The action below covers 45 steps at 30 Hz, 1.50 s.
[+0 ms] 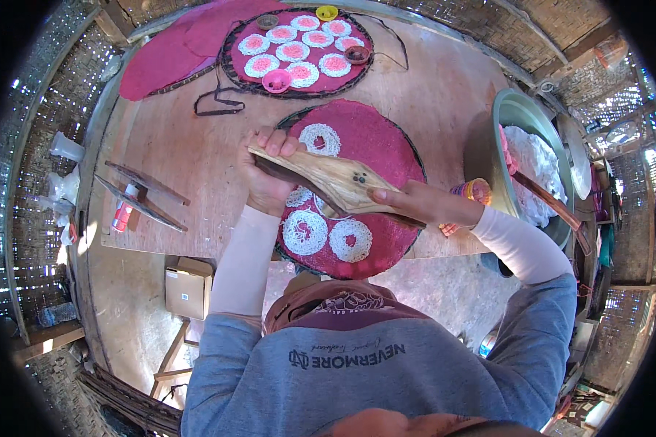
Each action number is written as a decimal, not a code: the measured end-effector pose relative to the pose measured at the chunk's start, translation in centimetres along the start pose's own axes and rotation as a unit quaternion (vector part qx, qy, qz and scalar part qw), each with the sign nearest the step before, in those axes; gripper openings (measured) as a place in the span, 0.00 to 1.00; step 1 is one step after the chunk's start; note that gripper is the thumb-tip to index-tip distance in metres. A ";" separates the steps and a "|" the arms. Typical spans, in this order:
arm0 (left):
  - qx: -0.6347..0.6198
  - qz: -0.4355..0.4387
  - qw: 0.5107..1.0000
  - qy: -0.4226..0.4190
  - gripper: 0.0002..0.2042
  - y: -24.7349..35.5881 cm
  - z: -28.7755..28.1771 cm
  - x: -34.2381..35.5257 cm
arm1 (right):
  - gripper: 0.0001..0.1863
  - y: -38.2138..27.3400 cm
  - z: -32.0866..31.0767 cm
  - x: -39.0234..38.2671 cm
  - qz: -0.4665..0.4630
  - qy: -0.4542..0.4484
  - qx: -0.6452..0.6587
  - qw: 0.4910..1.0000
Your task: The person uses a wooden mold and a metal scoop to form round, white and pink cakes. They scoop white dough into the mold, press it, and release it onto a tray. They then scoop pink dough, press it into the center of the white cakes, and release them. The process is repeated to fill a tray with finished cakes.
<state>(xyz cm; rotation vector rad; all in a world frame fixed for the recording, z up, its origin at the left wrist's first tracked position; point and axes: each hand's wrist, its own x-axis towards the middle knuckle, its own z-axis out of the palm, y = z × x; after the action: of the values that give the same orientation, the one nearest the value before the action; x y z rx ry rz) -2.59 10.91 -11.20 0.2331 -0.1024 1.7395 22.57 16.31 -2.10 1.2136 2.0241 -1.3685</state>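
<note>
Dark-lettered grey shirt [386, 382], pale-lettered maroon cloth [317, 297]

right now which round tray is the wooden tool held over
The nearer tray, directly below the wooden tool: its visible rings are white, while the farther tray has pink-centred ones.

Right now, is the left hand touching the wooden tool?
Touching: the head view shows the left hand gripping the upper-left end of the wooden tool, with no gap between.
</note>
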 end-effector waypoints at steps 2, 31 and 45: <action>-0.001 0.004 0.999 0.034 0.13 -0.9 0.0 -0.3 | 0.46 -0.9 -0.7 -1.4 0.022 -0.003 -0.018 1.000; 0.451 -0.028 0.889 -0.072 0.28 -1.4 5.5 -1.0 | 0.44 -0.7 -2.2 -3.3 -0.069 0.094 0.031 0.993; 0.571 0.188 0.756 0.260 0.24 2.8 6.6 -5.0 | 0.54 3.3 7.0 8.1 -0.370 0.289 -0.138 0.872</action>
<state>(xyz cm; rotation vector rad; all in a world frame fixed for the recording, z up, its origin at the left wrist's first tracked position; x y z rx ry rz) -3.89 4.26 -5.61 0.6261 1.4604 1.9926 20.10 14.02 -12.74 0.7836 3.2143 -0.9697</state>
